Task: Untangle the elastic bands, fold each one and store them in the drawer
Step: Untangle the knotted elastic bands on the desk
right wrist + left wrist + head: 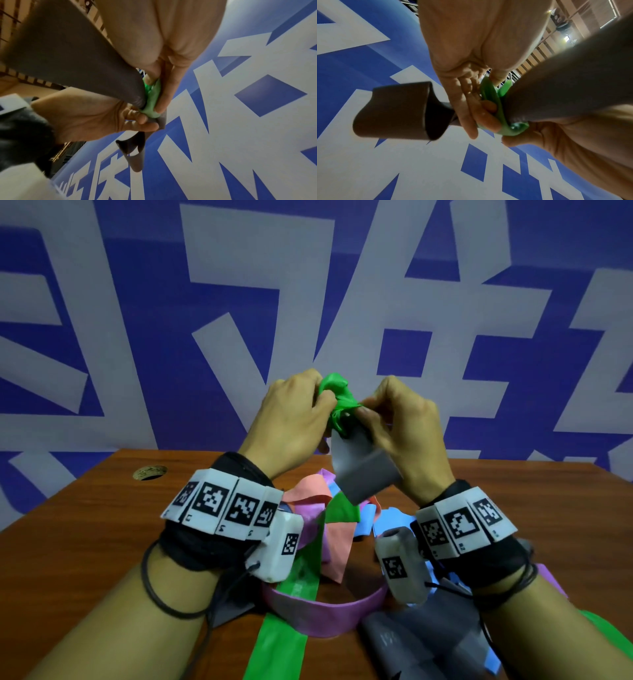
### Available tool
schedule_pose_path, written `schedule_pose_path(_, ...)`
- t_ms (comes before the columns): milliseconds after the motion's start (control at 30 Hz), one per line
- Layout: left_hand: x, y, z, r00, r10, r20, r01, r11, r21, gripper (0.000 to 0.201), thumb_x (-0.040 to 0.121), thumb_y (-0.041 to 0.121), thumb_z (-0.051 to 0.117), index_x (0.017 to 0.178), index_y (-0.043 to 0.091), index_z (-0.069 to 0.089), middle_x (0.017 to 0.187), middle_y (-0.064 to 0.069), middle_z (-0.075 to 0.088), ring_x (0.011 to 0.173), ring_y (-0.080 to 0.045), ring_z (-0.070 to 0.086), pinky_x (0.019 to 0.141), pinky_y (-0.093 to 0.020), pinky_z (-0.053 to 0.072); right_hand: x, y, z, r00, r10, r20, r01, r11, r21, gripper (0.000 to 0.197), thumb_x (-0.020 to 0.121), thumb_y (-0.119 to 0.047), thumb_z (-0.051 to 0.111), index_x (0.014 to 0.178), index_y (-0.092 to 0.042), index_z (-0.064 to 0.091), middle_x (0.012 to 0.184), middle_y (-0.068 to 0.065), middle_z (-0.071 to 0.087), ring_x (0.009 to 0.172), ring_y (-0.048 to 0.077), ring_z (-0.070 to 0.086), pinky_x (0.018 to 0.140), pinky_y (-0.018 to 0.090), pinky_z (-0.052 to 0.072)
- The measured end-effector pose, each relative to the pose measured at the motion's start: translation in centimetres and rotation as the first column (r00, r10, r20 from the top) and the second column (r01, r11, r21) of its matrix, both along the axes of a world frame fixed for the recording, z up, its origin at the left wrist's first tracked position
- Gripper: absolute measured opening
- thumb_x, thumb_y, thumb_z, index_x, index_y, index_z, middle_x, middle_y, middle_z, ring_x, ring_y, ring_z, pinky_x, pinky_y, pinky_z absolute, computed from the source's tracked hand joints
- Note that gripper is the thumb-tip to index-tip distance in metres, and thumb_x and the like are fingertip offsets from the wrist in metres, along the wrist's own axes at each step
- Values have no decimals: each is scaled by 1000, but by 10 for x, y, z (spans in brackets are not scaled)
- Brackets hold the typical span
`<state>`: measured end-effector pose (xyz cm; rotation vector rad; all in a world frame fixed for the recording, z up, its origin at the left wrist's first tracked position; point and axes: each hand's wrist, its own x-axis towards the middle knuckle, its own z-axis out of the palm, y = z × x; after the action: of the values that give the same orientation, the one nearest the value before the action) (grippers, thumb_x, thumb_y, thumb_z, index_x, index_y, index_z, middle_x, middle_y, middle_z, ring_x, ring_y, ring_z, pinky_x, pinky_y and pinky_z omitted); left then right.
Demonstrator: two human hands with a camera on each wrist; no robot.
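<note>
At the far left of the head view, a round cable hole (149, 472) sat in the brown wooden counter (85, 529). The left hand (291, 419) was raised above the counter, a black wrap and a band of printed marker tiles (222, 508) around its wrist. Its fingers (489, 120) were curled tight round the bunched knot of the green elastic band (337, 402), pinching it from the left side. From that knot the green band ran down toward the camera, passing through the pile and lying flat on the counter at the near edge.

A grey elastic band (363, 470) was caught in the same knot and hung below the two hands as a folded loop; in the left wrist view its loop (399, 112) stuck out sideways past the fingers. Under the hands lay the tangled pile on the counter: a salmon band (308, 491), a purple band (329, 614) curving in a wide loop nearest the camera, and a light blue band (390, 522) further right.

The right hand (400, 422) met the left at the knot, its fingers (164, 100) clenched on the green band and pinching it against the grey one. Its wrist carried the same black wrap and marker tiles (466, 522). More grey band (411, 642) lay crumpled on the counter beneath the right forearm. A blue wall with large white shapes (239, 302) stood behind the counter.
</note>
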<state>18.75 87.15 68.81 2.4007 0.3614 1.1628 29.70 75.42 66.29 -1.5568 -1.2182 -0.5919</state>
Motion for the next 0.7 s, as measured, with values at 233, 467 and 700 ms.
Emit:
schedule_pose_path(233, -2, 8, 2, 996, 86, 28, -83, 993, -78, 14, 102, 13, 39, 99, 4, 48, 84, -11, 57, 82, -33, 52, 60, -35, 27, -10, -2, 3, 973, 174, -153, -179, 984, -21, 8, 98, -13, 49, 91, -15, 44, 64, -5, 59, 58, 13, 58, 53, 31, 45)
schedule_pose_path(467, -16, 16, 10, 999, 39, 27, -37, 997, -64, 17, 101, 22, 46, 94, 8, 52, 59, 5, 47, 49, -9, 47, 46, -21, 30, 1, -5, 3, 978, 108, -178, -112, 994, -10, 7, 102, -8, 46, 97, -4, 43, 78, 15, 65, 59, 24, 64, 51, 42, 54)
schedule_pose_path(700, -19, 16, 9, 983, 15, -185, -10, 1000, 30, 4, 93, 17, 55, 93, 21, 57, 89, -2, 66, 82, -24, 66, 77, -46, 56, 10, -4, -2, 996, -24, -88, 16, 995, -96, 9, 95, -13, 57, 90, -9, 51, 67, 4, 65, 61, 27, 62, 60, 50, 52)
